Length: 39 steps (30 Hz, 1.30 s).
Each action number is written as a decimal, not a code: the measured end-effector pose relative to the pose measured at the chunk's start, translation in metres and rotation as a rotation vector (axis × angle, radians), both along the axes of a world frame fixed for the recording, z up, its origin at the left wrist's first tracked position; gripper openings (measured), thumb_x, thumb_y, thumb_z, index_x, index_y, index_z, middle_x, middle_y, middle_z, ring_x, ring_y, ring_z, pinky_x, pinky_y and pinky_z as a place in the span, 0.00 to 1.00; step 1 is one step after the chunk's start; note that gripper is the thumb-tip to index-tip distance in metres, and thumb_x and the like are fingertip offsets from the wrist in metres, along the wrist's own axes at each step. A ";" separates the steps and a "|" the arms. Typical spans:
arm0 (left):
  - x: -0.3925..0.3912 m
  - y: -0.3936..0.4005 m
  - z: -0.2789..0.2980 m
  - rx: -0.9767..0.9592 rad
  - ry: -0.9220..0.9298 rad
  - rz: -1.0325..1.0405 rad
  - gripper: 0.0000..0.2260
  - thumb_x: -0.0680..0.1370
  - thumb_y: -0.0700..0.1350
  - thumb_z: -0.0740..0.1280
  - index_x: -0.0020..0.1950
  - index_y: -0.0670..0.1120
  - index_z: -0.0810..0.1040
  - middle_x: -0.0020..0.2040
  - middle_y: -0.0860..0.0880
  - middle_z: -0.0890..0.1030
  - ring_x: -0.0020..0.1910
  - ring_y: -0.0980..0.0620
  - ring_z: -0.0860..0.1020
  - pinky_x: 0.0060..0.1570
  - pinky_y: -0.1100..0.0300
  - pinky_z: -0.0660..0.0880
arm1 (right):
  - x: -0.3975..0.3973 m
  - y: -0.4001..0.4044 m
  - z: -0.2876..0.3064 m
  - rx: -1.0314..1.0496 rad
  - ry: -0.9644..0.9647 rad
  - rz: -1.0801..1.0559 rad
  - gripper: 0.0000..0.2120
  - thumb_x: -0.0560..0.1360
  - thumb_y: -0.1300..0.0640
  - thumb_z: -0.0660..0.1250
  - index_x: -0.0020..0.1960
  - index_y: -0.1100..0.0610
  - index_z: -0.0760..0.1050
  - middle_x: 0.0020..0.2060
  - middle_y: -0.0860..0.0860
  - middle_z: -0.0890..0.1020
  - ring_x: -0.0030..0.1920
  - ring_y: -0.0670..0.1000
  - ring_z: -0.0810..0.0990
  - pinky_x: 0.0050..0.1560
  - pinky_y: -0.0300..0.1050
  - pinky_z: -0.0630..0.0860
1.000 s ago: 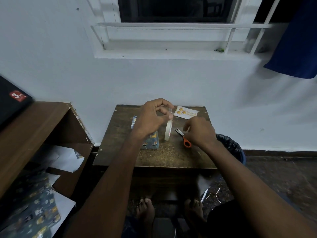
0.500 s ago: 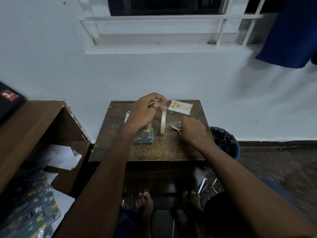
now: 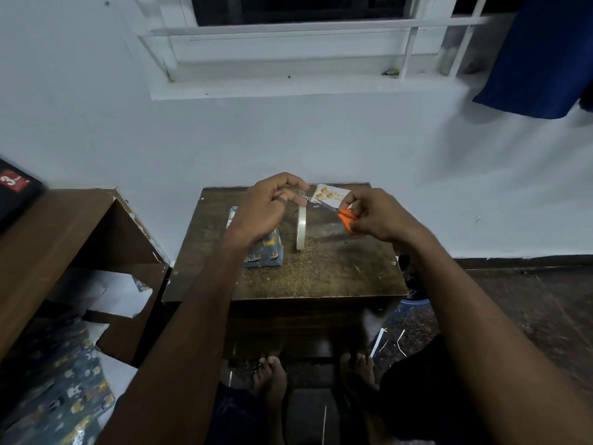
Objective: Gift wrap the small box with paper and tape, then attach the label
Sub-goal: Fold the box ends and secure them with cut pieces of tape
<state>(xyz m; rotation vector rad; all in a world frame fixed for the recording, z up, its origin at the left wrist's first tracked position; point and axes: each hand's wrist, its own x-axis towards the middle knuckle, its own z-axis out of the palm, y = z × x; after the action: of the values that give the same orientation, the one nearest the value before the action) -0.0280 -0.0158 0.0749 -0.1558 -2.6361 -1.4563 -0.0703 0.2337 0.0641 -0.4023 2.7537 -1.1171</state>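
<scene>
1. The left hand (image 3: pixel 268 203) is raised above the small wooden table (image 3: pixel 321 271), thumb and forefinger pinching the free end of a strip pulled from the tape roll (image 3: pixel 301 228).
2. The tape roll is seen edge-on, standing or hanging upright between the two hands; whether its lower rim touches the table top cannot be told.
3. The right hand (image 3: pixel 378 215) is lifted off the table, its fingers curled round the orange handles of the scissors (image 3: pixel 346 220).
4. The scissor blades point left toward the tape strip; they are blurred, so how far apart they stand cannot be told.
5. The small box (image 3: pixel 264 252), already covered in blue patterned wrapping paper, sits on the left part of the table, partly hidden under the left wrist.
6. The label (image 3: pixel 329 195), a white card with orange round shapes, lies at the far edge of the table, just beside the right hand's fingers.
7. A sheet of the same blue patterned wrapping paper (image 3: pixel 61 399) lies on the floor at lower left, beside white paper scraps.
8. A wooden shelf unit (image 3: pixel 64 226) stands left of the table, against the white wall.
9. The person's bare feet (image 3: pixel 272 377) show below the table's near edge.
</scene>
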 end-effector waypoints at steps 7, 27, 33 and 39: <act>0.002 0.002 0.001 -0.019 0.032 -0.009 0.19 0.84 0.33 0.59 0.60 0.53 0.83 0.49 0.56 0.88 0.26 0.62 0.74 0.39 0.59 0.70 | 0.010 -0.008 0.006 -0.024 0.047 0.062 0.19 0.64 0.66 0.82 0.51 0.52 0.83 0.42 0.51 0.86 0.38 0.45 0.83 0.41 0.38 0.77; 0.000 0.000 0.000 -0.128 0.025 -0.029 0.19 0.85 0.40 0.61 0.58 0.64 0.82 0.59 0.66 0.84 0.62 0.55 0.81 0.64 0.42 0.78 | 0.008 -0.019 0.006 -0.035 0.170 0.029 0.19 0.67 0.66 0.81 0.55 0.52 0.88 0.40 0.46 0.85 0.38 0.41 0.80 0.41 0.41 0.77; -0.003 -0.002 -0.005 -0.115 0.017 -0.037 0.20 0.85 0.41 0.62 0.63 0.67 0.79 0.49 0.58 0.86 0.43 0.38 0.82 0.48 0.43 0.81 | 0.008 -0.020 0.005 0.014 0.205 0.047 0.18 0.68 0.64 0.81 0.56 0.51 0.88 0.41 0.46 0.85 0.40 0.39 0.80 0.40 0.37 0.74; -0.003 -0.004 -0.006 -0.129 -0.006 -0.034 0.38 0.78 0.44 0.77 0.83 0.57 0.62 0.48 0.61 0.86 0.45 0.58 0.82 0.58 0.53 0.77 | 0.011 -0.020 0.008 -0.015 0.176 0.100 0.18 0.67 0.64 0.81 0.56 0.53 0.87 0.45 0.45 0.86 0.40 0.35 0.80 0.39 0.26 0.71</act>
<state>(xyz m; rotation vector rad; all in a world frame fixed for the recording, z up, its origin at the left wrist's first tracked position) -0.0311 -0.0194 0.0693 -0.2098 -2.7461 -1.2977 -0.0592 0.2140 0.0721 -0.6631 2.8380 -1.1286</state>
